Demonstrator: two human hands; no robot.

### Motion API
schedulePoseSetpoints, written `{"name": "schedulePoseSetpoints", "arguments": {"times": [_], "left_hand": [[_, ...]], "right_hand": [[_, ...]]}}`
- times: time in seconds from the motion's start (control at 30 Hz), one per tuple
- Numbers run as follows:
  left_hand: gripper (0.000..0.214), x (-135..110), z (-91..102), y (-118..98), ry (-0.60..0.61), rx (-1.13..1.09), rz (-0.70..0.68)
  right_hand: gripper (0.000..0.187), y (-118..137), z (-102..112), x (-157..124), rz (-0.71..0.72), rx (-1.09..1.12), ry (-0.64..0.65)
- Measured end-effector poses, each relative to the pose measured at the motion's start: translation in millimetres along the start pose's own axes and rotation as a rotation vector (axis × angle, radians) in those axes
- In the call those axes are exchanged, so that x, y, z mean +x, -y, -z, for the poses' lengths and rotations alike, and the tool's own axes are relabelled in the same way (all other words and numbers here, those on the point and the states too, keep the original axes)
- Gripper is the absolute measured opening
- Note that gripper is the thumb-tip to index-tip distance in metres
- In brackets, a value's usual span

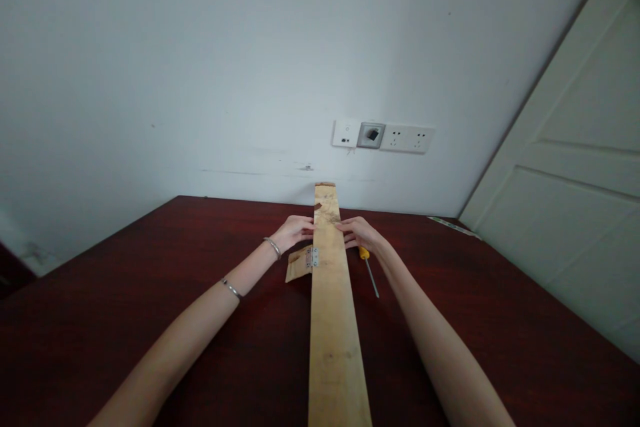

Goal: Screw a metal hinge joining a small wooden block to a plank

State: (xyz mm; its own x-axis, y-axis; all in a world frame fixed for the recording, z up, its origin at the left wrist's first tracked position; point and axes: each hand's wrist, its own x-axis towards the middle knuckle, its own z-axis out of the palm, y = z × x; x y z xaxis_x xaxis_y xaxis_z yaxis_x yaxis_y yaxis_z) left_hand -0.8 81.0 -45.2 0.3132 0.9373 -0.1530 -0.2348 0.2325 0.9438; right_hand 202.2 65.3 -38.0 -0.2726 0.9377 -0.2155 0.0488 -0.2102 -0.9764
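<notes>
A long pale wooden plank [334, 320] lies on the dark red table [150, 293], running from the near edge to the wall. My left hand [294, 231] rests against the plank's left edge, fingers laid on it. My right hand [358, 232] touches its right edge the same way, fingers stretched over the top. Just below my left hand a small metal hinge [312, 257] joins the plank to a small wooden piece [297, 265]. A screwdriver [369, 268] with a yellow handle lies on the table under my right wrist.
A white wall stands behind the table with a row of sockets and switches [383, 137]. A white door [575, 167] is at the right. A thin flat strip [453, 225] lies at the table's far right corner.
</notes>
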Motion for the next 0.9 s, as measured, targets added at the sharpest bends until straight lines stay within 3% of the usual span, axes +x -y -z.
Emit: {"name": "schedulePoseSetpoints", "arguments": {"times": [0.13,0.23,0.37,0.43,0.63,0.8,0.9], "left_hand": [[0.022,-8.6,9.3,-13.8,0.176,0.285,-0.113],[0.046,-20.1,21.9,-36.0,0.247,0.688,-0.153],[0.079,-39.2,32.0,-64.0,0.416,1.313,-0.062],[0.088,-47.0,28.9,-68.5,0.487,1.512,-0.001],[0.084,-57.4,5.1,-56.4,0.581,1.672,0.029],[0.084,-59.2,-0.3,-49.8,0.507,1.795,-0.004],[0.075,-61.4,-0.5,-50.5,0.524,1.780,-0.029]], "right_hand": [[0.017,4.5,-1.5,-2.7,0.014,-0.002,-0.004],[0.020,7.9,-2.6,-4.4,0.031,-0.017,-0.026],[0.016,12.2,-3.1,-6.5,0.036,-0.020,-0.046],[0.017,13.5,-2.6,-7.1,0.033,-0.024,-0.061],[0.019,13.9,-0.5,-7.8,0.037,-0.016,-0.091],[0.019,13.3,-0.8,-6.8,0.028,-0.004,-0.101],[0.021,13.1,-1.2,-5.8,0.028,0.008,-0.103]]}}
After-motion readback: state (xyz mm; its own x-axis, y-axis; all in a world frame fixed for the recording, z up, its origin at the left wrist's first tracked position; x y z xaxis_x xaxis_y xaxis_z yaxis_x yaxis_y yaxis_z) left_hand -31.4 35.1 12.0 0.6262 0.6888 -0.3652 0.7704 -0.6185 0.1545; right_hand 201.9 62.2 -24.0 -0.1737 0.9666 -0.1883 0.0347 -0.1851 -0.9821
